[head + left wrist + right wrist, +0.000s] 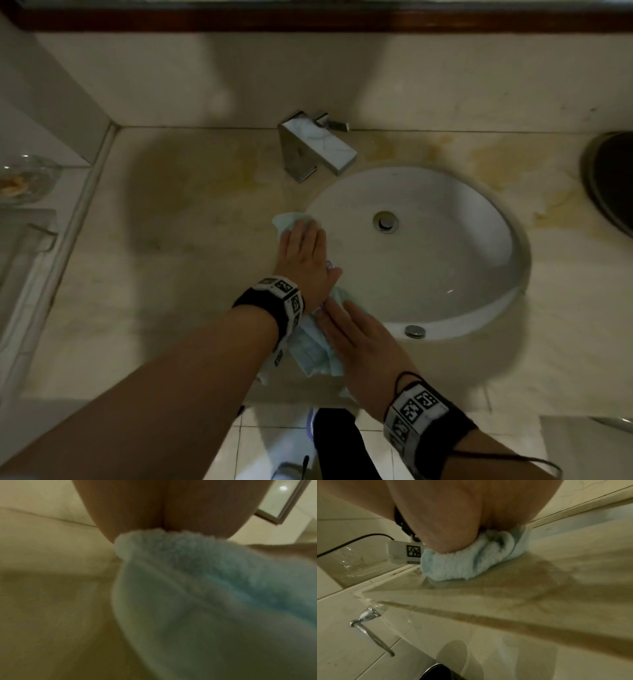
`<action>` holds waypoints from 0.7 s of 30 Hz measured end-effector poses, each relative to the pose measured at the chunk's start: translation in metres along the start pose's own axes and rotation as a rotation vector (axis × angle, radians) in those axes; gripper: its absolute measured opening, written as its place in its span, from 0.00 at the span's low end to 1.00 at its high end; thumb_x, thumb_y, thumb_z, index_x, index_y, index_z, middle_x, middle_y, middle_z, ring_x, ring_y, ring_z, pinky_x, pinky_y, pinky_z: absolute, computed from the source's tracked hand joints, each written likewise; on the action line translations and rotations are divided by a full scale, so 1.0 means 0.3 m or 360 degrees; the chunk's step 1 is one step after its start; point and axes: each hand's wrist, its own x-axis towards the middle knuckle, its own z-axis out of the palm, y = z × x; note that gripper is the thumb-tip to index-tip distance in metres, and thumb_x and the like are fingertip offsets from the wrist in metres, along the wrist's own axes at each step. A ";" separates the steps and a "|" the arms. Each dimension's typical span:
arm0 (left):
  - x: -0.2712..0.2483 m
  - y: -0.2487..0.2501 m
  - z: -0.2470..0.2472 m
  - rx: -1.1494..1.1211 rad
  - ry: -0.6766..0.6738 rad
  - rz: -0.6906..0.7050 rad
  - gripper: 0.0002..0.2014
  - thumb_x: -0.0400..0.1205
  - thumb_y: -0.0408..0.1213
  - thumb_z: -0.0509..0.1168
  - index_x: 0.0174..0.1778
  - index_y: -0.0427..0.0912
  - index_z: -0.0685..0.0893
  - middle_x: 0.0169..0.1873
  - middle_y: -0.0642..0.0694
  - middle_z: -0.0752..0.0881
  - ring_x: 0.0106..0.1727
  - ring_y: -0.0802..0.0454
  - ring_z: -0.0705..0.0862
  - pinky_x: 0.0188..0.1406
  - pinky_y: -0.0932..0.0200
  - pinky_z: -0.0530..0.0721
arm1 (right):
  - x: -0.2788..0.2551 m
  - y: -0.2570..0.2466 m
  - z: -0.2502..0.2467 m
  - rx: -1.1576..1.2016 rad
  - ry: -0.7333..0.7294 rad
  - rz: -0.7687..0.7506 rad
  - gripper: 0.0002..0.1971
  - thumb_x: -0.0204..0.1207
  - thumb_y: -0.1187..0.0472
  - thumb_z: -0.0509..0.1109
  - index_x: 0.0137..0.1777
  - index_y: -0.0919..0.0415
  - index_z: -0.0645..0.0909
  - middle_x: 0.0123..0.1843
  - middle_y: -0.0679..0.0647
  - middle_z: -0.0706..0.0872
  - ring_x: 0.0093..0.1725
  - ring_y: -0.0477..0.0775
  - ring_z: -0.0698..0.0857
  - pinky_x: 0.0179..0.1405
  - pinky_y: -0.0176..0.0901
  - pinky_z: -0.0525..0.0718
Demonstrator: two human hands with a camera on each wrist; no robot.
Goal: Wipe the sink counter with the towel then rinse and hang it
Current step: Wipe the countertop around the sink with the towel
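from the head view, the left hand lies flat, fingers straight and together, pressing the light blue towel onto the beige counter at the left rim of the white sink. the right hand presses the towel's near end the same way. only the right wrist view shows a chrome towel bar; the left wrist view shows just towel pile under the palm.

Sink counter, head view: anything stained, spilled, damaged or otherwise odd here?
Yes. The counter carries yellowish-brown blotches behind and to the right of the basin, beside the faucet. They look like staining. The left hand and right hand press the towel flat at the basin's left rim, away from those marks.
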 end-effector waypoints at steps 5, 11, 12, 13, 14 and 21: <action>-0.185 -0.003 0.053 -0.0203 0.0055 -0.0088 0.38 0.87 0.55 0.43 0.88 0.36 0.42 0.88 0.36 0.39 0.88 0.36 0.38 0.86 0.39 0.42 | -0.090 -0.050 0.019 -0.0226 0.0225 -0.0030 0.41 0.70 0.57 0.65 0.86 0.53 0.61 0.88 0.50 0.58 0.82 0.63 0.68 0.76 0.63 0.73; -0.451 -0.129 0.102 -0.0332 0.0063 -0.0439 0.37 0.90 0.52 0.46 0.87 0.37 0.36 0.87 0.37 0.36 0.88 0.38 0.37 0.87 0.42 0.43 | -0.092 -0.227 0.062 -0.0379 0.0122 -0.0250 0.44 0.63 0.53 0.79 0.81 0.50 0.69 0.84 0.47 0.69 0.79 0.59 0.74 0.71 0.54 0.76; -0.491 -0.161 0.109 -0.0323 0.0066 -0.0504 0.37 0.91 0.53 0.46 0.87 0.36 0.37 0.88 0.37 0.37 0.88 0.38 0.38 0.88 0.42 0.44 | -0.083 -0.265 0.076 -0.0374 0.0081 -0.0287 0.44 0.63 0.53 0.78 0.82 0.50 0.67 0.84 0.46 0.69 0.79 0.59 0.74 0.71 0.54 0.76; -0.534 -0.199 0.112 -0.0310 0.0060 -0.0571 0.37 0.91 0.54 0.45 0.87 0.36 0.37 0.88 0.37 0.38 0.88 0.38 0.39 0.88 0.42 0.45 | -0.066 -0.302 0.086 -0.0389 0.0037 -0.0320 0.45 0.63 0.52 0.77 0.82 0.50 0.66 0.84 0.46 0.69 0.79 0.58 0.74 0.71 0.53 0.76; -0.570 -0.242 0.119 -0.0282 0.0047 -0.0625 0.37 0.90 0.54 0.45 0.87 0.35 0.38 0.88 0.36 0.40 0.88 0.37 0.41 0.88 0.42 0.47 | -0.045 -0.337 0.090 -0.0407 -0.0010 -0.0347 0.45 0.63 0.50 0.77 0.82 0.50 0.66 0.83 0.46 0.69 0.79 0.58 0.75 0.70 0.53 0.77; -0.657 -0.511 0.102 -0.0239 -0.0009 -0.1023 0.40 0.88 0.61 0.37 0.87 0.32 0.49 0.86 0.32 0.53 0.86 0.34 0.53 0.85 0.40 0.56 | 0.155 -0.509 0.065 -0.0413 -0.0257 -0.0525 0.40 0.72 0.36 0.58 0.85 0.49 0.60 0.86 0.48 0.64 0.83 0.60 0.67 0.79 0.61 0.54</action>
